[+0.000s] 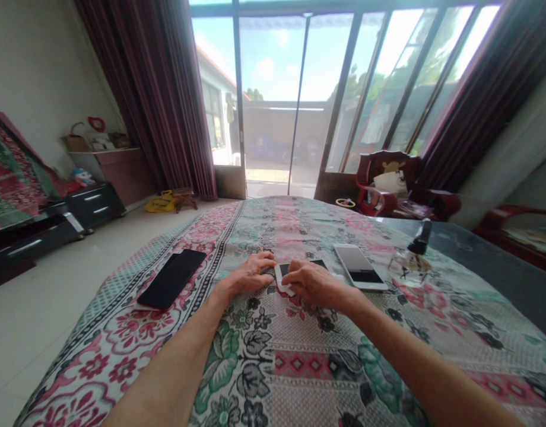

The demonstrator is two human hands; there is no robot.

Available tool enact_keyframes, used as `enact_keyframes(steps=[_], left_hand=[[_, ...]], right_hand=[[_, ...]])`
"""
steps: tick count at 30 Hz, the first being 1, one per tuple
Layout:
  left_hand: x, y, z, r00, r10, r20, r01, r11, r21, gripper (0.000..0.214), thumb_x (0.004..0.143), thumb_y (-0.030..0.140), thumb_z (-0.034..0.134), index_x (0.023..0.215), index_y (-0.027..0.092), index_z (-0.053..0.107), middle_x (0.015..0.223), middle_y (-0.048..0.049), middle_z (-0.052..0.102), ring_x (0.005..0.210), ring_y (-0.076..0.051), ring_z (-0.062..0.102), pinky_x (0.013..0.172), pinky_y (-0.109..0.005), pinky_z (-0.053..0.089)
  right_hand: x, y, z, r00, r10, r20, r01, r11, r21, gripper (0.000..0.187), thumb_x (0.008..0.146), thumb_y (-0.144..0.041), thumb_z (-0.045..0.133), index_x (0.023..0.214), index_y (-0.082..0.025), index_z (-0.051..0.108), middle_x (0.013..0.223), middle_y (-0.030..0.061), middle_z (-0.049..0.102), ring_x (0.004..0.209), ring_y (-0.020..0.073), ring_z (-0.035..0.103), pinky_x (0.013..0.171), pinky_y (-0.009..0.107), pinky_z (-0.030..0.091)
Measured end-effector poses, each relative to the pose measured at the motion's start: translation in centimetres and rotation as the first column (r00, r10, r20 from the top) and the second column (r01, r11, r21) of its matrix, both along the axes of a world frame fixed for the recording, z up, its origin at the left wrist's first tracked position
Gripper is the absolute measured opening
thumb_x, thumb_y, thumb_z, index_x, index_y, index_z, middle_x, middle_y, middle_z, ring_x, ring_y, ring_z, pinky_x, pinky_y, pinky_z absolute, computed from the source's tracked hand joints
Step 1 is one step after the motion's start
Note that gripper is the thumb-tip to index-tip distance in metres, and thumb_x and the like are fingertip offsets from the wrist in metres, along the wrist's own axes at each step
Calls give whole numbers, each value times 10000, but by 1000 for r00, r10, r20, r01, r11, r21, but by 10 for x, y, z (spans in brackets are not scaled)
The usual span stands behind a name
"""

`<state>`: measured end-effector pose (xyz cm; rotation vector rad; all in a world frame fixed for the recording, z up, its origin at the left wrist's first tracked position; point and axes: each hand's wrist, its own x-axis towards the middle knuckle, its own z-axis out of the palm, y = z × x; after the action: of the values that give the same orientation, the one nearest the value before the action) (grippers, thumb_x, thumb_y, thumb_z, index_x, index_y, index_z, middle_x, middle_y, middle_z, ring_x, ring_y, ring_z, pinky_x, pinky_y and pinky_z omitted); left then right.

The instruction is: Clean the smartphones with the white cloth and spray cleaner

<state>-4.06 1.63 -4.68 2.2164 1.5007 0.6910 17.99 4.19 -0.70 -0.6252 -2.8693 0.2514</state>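
Observation:
A white phone (285,271) with a dark screen lies on the flowered cloth (273,362) in the middle of the table. My right hand (315,283) covers its near end, fingers curled over the phone and gripping it. My left hand (251,274) rests on the cloth just left of the phone, its fingertips touching the phone's left edge, fingers slightly bent and apart. A black phone (171,277) lies to the left. A second white phone (360,267) lies face up to the right.
A small clear object with a dark top (413,256) stands at the right, where the bare dark tabletop (500,267) begins. Beyond are a red wooden chair (391,184), glass doors, curtains and a low cabinet (95,204) on the left.

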Motion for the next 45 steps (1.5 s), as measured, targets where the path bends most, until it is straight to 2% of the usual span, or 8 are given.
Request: enact_keyframes(steps=[5,11,16,22,29,32,39,45], left_hand=[[4,-4,5,999,28,-29,-30,997,-71,529,678,378,719,1175,243,600,1424,-62,423,1326,-289,365,1119,-427,291],[14,-7,-3,994,84,-74,-84,996,13,742,615,562,753,1250,253,527,1438,-73,399,1333,-336,322,1110,-470,284],[15,-4,-9,991,64,-119,-56,996,67,770,610,593,741,1253,236,514,1430,-81,399,1314,-332,338,1106,-446,304],[17,-5,-2,989,48,-142,-33,993,110,664,591,519,758,1142,191,588,1347,-93,469,1262,-307,411,1085,-387,342],[8,-8,6,993,24,-119,-25,1000,-3,710,548,474,796,1165,210,567,1418,-90,408,1312,-308,372,1116,-407,314],[4,-9,11,992,-3,-125,-4,999,-50,713,568,451,793,1193,202,553,1440,-95,390,1333,-296,351,1127,-395,296],[-5,-8,12,990,-39,-134,18,988,-154,849,574,500,774,1329,270,462,1522,-41,282,1384,-301,279,1147,-399,258],[-6,-8,10,993,-48,-107,30,987,-160,857,571,504,769,1339,289,457,1530,-30,273,1400,-288,251,1151,-382,243]], right_hand=[[21,14,4,1000,-25,14,26,997,-79,268,814,-115,515,898,-255,727,831,27,591,737,122,521,685,244,356],[35,27,0,997,-78,-16,77,994,-79,263,811,-139,533,922,-259,738,791,27,576,717,133,526,672,255,364],[25,18,-6,995,-65,-69,64,998,-27,249,852,-164,510,970,-245,714,847,38,579,758,135,529,703,255,368],[3,-7,-7,995,-77,-66,79,996,30,236,897,-197,477,980,-212,697,916,65,582,837,151,538,737,262,375],[27,16,-5,930,-367,17,363,925,113,243,872,-168,498,971,-224,713,922,73,606,790,162,565,687,265,359],[30,23,-9,908,-418,-18,416,898,144,247,888,-171,481,966,-220,710,916,77,606,781,163,564,674,265,357],[14,9,-11,977,-168,-134,172,985,24,229,887,-206,506,1052,-204,665,983,76,603,856,163,570,770,285,416],[23,17,-9,992,-6,-128,2,999,-34,330,805,-224,591,1132,-209,630,1043,87,588,921,183,555,836,324,438]])
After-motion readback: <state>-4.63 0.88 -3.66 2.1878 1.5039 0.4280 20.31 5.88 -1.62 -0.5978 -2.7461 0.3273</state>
